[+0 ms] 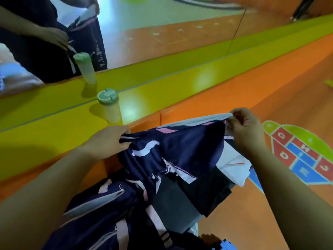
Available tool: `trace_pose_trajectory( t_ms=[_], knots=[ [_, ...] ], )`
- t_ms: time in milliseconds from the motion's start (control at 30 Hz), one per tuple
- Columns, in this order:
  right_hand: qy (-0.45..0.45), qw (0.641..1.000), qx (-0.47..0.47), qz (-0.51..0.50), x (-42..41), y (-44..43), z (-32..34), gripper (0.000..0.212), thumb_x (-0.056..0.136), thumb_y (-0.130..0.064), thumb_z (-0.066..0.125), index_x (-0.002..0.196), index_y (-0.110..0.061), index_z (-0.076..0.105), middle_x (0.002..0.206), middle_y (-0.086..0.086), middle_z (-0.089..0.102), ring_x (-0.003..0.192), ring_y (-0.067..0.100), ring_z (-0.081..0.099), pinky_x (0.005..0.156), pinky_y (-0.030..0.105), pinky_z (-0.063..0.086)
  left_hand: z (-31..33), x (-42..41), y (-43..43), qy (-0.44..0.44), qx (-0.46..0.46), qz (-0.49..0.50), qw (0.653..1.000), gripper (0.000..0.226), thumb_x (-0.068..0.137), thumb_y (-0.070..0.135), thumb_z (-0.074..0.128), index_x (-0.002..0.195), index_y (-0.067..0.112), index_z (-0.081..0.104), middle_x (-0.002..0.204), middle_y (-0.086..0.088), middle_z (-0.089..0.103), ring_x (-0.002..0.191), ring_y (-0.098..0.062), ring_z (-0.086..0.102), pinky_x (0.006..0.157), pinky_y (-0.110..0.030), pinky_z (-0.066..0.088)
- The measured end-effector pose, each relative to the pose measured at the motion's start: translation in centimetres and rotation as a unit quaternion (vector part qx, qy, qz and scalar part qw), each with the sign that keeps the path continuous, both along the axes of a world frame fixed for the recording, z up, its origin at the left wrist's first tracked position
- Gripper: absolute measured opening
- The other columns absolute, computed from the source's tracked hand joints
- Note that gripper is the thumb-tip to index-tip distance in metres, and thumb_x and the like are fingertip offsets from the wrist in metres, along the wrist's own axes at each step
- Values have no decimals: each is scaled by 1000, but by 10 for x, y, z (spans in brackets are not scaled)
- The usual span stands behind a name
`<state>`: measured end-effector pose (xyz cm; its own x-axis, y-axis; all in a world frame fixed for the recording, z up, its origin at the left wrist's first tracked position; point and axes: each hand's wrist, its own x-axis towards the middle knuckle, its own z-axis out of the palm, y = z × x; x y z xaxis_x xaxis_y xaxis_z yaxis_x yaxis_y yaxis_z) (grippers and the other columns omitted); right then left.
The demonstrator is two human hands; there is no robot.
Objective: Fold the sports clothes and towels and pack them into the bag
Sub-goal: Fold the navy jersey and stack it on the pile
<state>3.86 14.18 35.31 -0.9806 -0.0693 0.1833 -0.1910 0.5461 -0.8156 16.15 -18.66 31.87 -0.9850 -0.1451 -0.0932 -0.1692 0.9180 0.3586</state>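
We held the navy garment (180, 147) spread.
Left hand (108, 141) and right hand (246, 132) pinched its top edge; slippage could cause bunching.

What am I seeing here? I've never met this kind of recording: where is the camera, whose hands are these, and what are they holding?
No machine here: one camera on a person's head looks down at their own bare hands. The left hand and right hand each pinch an edge of a navy garment, held spread above a navy bag with pink straps. A white cloth shows below the right hand. A green-lidded bottle stands on the yellow ledge, by a wall mirror that repeats the scene. The floor is orange.
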Motion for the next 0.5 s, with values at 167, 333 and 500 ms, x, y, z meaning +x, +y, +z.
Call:
trace_pose_trajectory(
  t_ms=[167, 333, 500],
  knots=[
    [29, 999, 2, -26, -1, -6, 29, 12, 94, -10, 50, 102, -16, 57, 91, 7, 62, 81, 25, 60, 72, 34, 49, 33, 4, -22, 39, 38, 23, 998, 13, 88, 27, 61, 85, 21, 50, 84, -2, 59, 76, -22, 53, 62, -34, 38],
    [-22, 996, 80, -25, -2, -20, 29, 21, 91, -10, 50, 111, -12, 60, 98, 7, 62, 82, 22, 55, 70, 27, 36, 74, -4, -16, 108, 120, 11, 987, 21, 87, 27, 64, 74, 24, 48, 63, 5, 47, 59, -12, 41, 54, -30, 29],
    [-61, 997, 48, 27, 14, -49, 32, 25, 89, -14, 60, 114, -13, 57, 105, 7, 64, 86, 24, 60, 76, 31, 46, 112, -21, 6, 153, 176, 24, 972, 21, 88, 28, 64, 79, 15, 50, 63, 0, 49, 54, -15, 41, 53, -31, 28]
  ],
)
